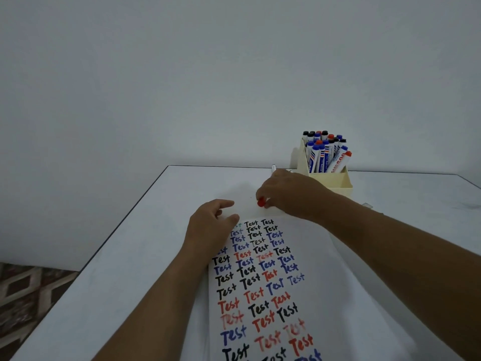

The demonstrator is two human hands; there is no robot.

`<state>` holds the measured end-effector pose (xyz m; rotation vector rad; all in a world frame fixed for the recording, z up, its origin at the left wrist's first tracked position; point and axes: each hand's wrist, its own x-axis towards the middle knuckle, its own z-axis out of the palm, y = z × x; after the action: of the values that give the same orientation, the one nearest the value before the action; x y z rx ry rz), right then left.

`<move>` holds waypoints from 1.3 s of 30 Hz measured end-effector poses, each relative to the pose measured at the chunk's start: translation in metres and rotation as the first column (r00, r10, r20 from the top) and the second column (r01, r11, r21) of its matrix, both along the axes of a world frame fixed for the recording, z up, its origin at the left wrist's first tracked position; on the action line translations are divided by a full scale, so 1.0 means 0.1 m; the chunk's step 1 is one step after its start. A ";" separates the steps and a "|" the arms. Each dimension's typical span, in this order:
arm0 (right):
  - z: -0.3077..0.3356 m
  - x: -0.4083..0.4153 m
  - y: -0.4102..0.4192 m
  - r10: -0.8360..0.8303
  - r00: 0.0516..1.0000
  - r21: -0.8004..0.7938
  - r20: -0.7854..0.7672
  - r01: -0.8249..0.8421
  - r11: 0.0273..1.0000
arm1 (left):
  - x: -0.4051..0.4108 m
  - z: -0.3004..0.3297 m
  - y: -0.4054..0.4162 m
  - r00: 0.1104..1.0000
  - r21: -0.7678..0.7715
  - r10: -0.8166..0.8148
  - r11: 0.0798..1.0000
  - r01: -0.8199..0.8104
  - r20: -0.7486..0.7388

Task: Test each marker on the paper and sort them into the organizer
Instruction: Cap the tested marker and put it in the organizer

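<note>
Right hand fingers pinch a red cap; left hand fingers relaxed on paper; organizer just behind.

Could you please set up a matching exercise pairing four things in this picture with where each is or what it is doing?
Things:
1. Left hand
2. Right hand
3. Cream plastic organizer
4. White paper sheet covered in the word Test

States:
A. Stands at the table's far right, holding capped markers
B. Lies flat between the forearms
C. Rests on the paper's top left corner
D. Pinches a small red marker cap

Pairs: 1-C, 2-D, 3-A, 4-B
</note>
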<state>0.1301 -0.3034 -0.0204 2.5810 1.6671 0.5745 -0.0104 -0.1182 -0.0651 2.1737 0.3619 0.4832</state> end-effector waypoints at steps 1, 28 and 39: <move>0.04 -0.06 -0.02 0.003 0.999 0.061 -0.041 -0.001 0.998 | 0.01 -0.01 -0.01 1.000 0.023 -0.005 1.000 0.005 0.001; 0.07 -0.63 -0.17 -0.007 0.990 0.336 0.139 -0.041 0.941 | -0.14 0.10 -0.17 0.924 0.094 -0.103 0.993 0.074 0.367; 0.19 -0.89 -0.17 0.367 0.641 0.697 -0.674 0.387 0.604 | -0.11 0.09 -0.16 0.935 0.081 -0.210 0.978 0.194 0.286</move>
<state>0.0406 -0.3206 -0.0014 3.9910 1.8283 0.1750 -0.0217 -0.1346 -0.0565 2.1193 -0.0382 0.6934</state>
